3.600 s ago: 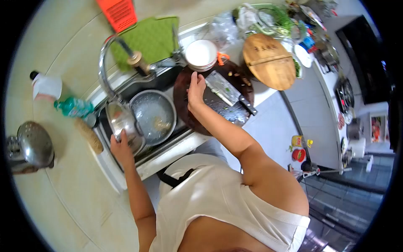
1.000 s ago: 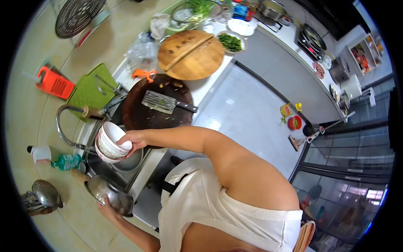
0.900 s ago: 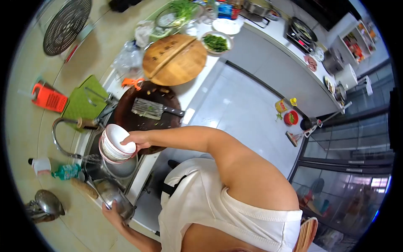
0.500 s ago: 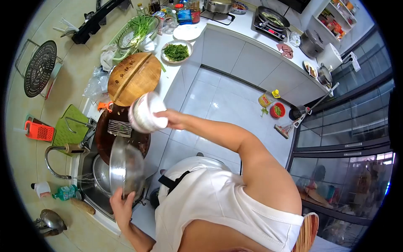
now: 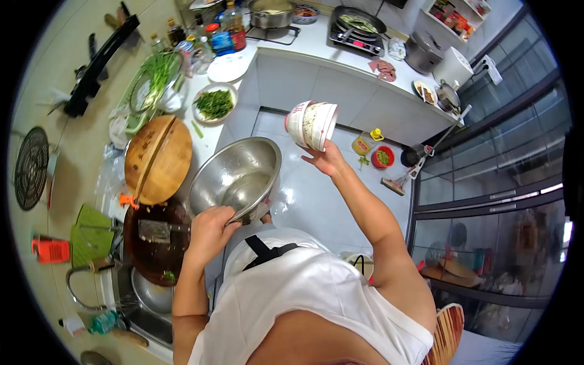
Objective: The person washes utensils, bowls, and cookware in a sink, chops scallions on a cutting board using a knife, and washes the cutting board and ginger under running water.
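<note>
My left hand (image 5: 211, 234) grips the near rim of a large steel bowl (image 5: 234, 176), which tilts over the floor beside the counter. A stack of patterned white bowls (image 5: 311, 125) rests in my right hand (image 5: 326, 159), its fingers round the underside and rim. The bowls lie on their side, mouths to the right. Left of the steel bowl, a cleaver (image 5: 155, 231) lies on the dark round chopping board (image 5: 152, 258). A round wooden lid (image 5: 158, 159) is just behind the board.
Water runs from the tap (image 5: 76, 292) into the sink (image 5: 146, 325), where a metal basin (image 5: 152, 292) sits. A plate of greens (image 5: 215, 104) stands on the left counter. A frying pan (image 5: 359, 23) is on the far cooker. A mop (image 5: 395, 184) and red tub (image 5: 382, 157) stand on the floor.
My right hand has lifted the bowl stack from beside the board and carried it right, away from the sink. My left hand has brought the steel bowl out of the sink area. The view has turned right.
</note>
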A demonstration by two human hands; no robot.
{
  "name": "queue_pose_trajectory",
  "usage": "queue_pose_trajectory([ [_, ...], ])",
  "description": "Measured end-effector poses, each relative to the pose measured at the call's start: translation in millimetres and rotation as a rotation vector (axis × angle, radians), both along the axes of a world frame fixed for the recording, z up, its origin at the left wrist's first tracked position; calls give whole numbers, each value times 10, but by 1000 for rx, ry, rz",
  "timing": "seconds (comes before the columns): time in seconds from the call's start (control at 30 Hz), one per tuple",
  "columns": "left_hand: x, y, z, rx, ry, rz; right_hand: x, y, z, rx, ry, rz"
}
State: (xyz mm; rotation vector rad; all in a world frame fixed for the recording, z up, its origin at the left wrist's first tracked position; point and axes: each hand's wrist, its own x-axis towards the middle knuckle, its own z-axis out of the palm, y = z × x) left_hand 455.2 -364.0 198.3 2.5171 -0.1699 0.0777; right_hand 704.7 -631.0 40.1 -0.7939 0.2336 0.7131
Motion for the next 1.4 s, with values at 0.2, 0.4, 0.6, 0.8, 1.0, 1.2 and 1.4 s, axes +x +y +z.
queue_pose_trajectory([
  [0.2,1184,36,-230,96,-24,-177,643,-631,-149,-251,111,-287],
  [0.4,2464,-4,-424,160,-101,-305,1193,-1219,-316,-394,264,-449],
  [0.6,3791,-220,-846,258,-260,-401,1738,-1773,-441,-404,326,-559],
  [0.8,5026,-616,-1288,373,-376,-391,2565,-2315,-710,-405,327,-550],
  [1.0,5866,-960,-1322,462,-389,-351,3493,-2703,-590,-352,319,-526],
  [1.2,6066,-1239,-1102,447,-219,-520,3917,-3108,-443,-432,289,-555],
  [1.4,6209,-1774,-1182,307,-241,-802,3935,-3348,-270,-335,345,-724],
])
